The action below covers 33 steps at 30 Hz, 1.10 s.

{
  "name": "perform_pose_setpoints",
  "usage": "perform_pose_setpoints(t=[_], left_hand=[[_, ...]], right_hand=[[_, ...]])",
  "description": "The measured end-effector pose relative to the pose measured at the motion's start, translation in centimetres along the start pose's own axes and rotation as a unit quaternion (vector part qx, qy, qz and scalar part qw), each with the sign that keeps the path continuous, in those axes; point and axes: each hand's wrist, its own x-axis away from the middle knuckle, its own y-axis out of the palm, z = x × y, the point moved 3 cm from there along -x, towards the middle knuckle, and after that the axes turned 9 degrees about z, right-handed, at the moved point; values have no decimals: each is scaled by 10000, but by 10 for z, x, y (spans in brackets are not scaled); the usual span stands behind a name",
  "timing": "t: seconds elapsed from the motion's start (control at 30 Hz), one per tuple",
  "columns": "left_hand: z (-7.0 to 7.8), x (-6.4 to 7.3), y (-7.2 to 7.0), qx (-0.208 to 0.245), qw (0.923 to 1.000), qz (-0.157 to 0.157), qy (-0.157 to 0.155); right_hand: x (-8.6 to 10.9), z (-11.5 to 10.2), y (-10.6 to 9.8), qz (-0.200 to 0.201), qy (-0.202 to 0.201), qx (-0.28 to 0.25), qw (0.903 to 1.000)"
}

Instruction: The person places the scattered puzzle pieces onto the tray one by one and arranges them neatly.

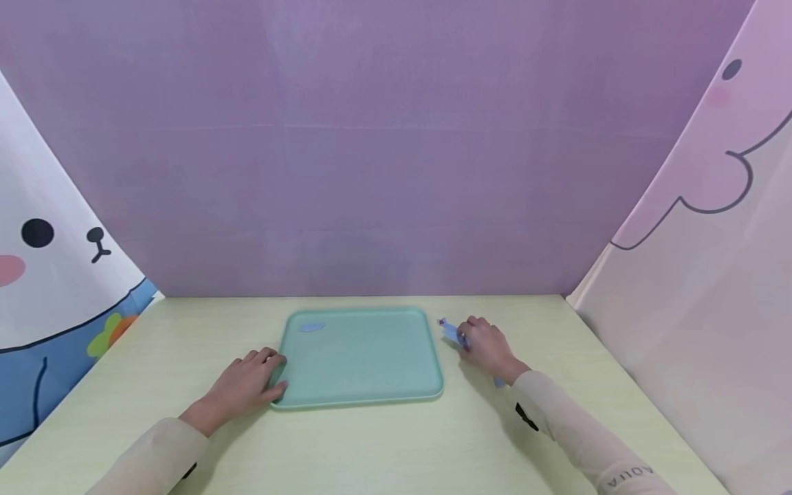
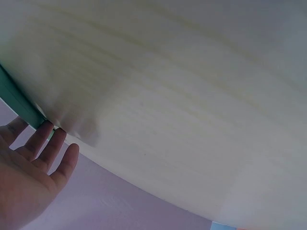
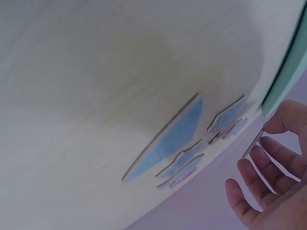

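Observation:
A pale green tray (image 1: 365,371) lies on the table, with one flat blue piece (image 1: 312,327) near its far left corner. My left hand (image 1: 244,381) rests at the tray's left edge, its fingertips touching the rim (image 2: 21,103). To the right of the tray, my right hand (image 1: 487,346) pinches a thin flat piece (image 3: 253,143) between thumb and fingers, seen edge-on in the right wrist view. Below and beside this hand, several flat blue pieces (image 3: 175,136) of irregular shape lie on the table; in the head view the hand partly hides them.
The light wood-look table (image 1: 371,447) ends at a purple cloth wall (image 1: 396,172). Printed cartoon cloths stand at the left (image 1: 56,295) and right (image 1: 711,275). The tray's raised rim lies between the two hands.

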Motion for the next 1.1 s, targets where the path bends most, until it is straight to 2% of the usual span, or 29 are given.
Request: perform_pose_setpoints(t=[0.13,0.6,0.9,1.1], left_hand=[[-1,0,1,8,10000,-4,-2],[-1,0,1,8,10000,-48,16],[0,0,-1,-26,10000,37,41],[2,0,-2,6,10000,9,26]], right_hand=[[-3,-1,-3,-52,20,-86,9999],[-16,-19,-15,232,-204,-348,9989],[-26,-40,-9,112,-440,-510,9977],[-34,-58,1,-19,-706,-418,9966]])
